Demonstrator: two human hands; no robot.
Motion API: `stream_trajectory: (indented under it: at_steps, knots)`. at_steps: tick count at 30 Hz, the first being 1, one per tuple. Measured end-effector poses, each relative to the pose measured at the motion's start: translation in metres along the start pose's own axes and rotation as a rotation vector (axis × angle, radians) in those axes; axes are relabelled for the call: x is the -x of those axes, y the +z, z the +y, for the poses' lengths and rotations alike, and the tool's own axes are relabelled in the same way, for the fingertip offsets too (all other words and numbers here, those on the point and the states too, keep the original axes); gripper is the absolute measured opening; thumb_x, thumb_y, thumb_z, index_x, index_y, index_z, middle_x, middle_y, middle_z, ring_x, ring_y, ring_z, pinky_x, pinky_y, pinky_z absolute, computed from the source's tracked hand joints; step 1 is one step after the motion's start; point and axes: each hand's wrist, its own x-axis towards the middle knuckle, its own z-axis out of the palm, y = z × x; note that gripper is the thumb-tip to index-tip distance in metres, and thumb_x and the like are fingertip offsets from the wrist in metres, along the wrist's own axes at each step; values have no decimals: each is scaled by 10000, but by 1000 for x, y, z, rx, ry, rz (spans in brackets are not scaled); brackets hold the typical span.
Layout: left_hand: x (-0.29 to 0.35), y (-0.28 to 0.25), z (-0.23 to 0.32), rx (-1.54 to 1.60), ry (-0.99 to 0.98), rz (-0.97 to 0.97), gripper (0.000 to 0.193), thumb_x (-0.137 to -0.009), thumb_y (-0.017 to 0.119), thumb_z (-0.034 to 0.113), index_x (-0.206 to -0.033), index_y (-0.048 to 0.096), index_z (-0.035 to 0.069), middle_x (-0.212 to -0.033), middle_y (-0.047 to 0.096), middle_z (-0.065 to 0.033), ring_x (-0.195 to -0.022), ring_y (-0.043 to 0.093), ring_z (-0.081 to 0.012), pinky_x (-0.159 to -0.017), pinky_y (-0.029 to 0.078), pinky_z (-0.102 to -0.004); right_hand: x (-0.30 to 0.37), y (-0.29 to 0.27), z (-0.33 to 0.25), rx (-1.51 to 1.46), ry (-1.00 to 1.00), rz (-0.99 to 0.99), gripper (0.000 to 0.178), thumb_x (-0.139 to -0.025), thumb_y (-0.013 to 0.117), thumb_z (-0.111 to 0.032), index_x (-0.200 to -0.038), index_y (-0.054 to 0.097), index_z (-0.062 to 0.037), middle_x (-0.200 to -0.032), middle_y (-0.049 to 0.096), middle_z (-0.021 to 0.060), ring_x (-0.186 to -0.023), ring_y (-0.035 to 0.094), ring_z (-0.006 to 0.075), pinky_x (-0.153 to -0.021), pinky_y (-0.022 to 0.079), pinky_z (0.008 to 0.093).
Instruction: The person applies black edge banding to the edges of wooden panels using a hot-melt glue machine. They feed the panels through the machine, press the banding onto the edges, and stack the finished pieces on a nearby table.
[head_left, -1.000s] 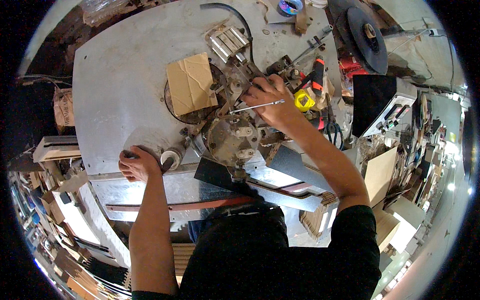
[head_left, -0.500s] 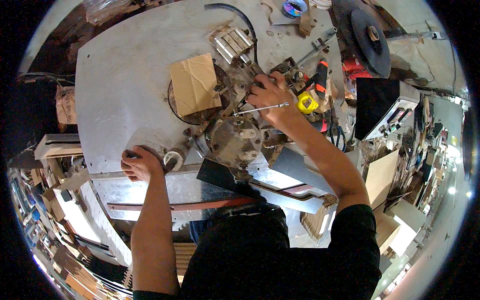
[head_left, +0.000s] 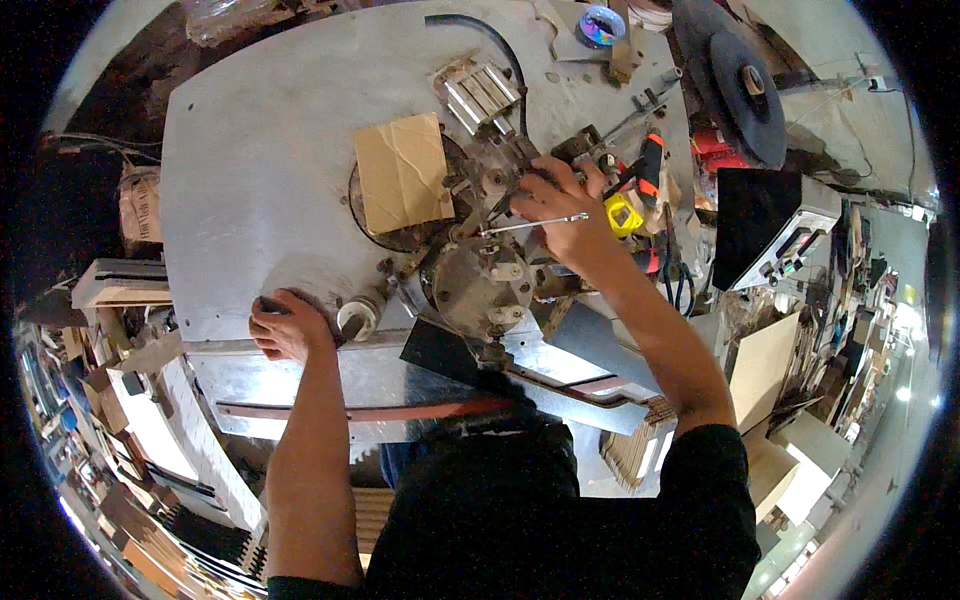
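A: Right hand (head_left: 560, 215) closed on thin metal rod tool (head_left: 530, 224), tip pointing left into machine parts just far of round metal housing (head_left: 480, 285), mid desk (head_left: 260, 180).

B: Left hand (head_left: 285, 325)?

A: Flat on near-left desk edge, fingers curled, holding nothing, just beside small white cylinder (head_left: 356, 318). Bracing, probably.

B: Tips for the step?

A: Keep rod level, seat tip fully before turning, steady wrist. Mind cardboard piece (head_left: 402, 172) to the left and yellow tape measure (head_left: 625, 213) right of the knuckles.
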Motion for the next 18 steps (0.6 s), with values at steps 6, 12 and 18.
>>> stream_trajectory:
  at_steps: [6,12,18]
  knots:
    - [4,-7,-1,18,-1,-5,599,-1068,554,554,-1484,543,123,-1527,501,-139,-1486,393,-344,-1208,263,-576,44,-61,2,17,160,51,297,-829,836,-123,-1105,781,-218,-1363,691,-30,-1386,568,266,-1127,351,564]
    - [2,-1,-8,44,38,61,590,-1068,588,552,-1478,572,127,-1502,565,-116,-1457,453,-352,-1185,310,-573,98,-100,30,196,448,26,205,-941,762,-210,-1146,767,-214,-1269,721,-6,-1282,603,280,-1110,365,566]
    - [-5,7,-8,26,32,29,504,-1030,664,515,-1428,613,210,-1451,569,-103,-1398,495,-365,-1162,359,-563,105,-108,69,22,603,-99,129,-947,729,-174,-1052,799,-148,-1036,796,104,-1051,735,318,-1044,473,513]
